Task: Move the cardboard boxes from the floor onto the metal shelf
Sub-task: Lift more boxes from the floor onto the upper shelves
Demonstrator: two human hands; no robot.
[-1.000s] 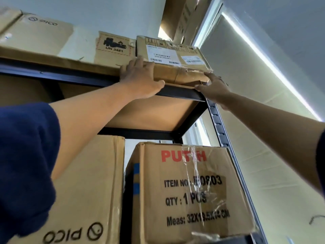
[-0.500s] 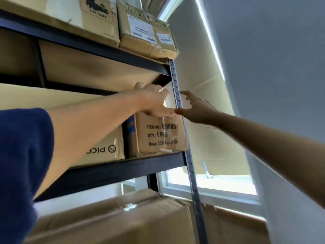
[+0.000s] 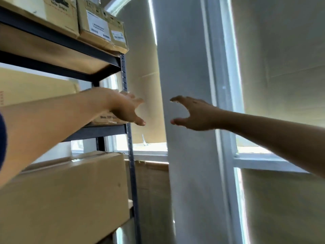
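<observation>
The black metal shelf [image 3: 125,74] fills the left side of the head view. A labelled cardboard box [image 3: 103,29] sits at the right end of its top level, slightly overhanging, next to a box marked UN 3481 [image 3: 60,13]. My left hand [image 3: 126,108] hangs in the air in front of the shelf's right post, fingers spread and empty. My right hand [image 3: 193,113] floats to the right of the shelf before the wall, fingers loosely spread, holding nothing. A large cardboard box [image 3: 70,196] lies on a lower level.
A grey wall column [image 3: 186,155] stands right of the shelf. Windows with drawn blinds [image 3: 281,67] lie behind it. Another box [image 3: 35,85] sits on the middle level, and one with printed text [image 3: 107,118] is partly hidden behind my left wrist.
Both hands have let go of the labelled box on the top level and dropped away from it. The view has swung down and to the right.
</observation>
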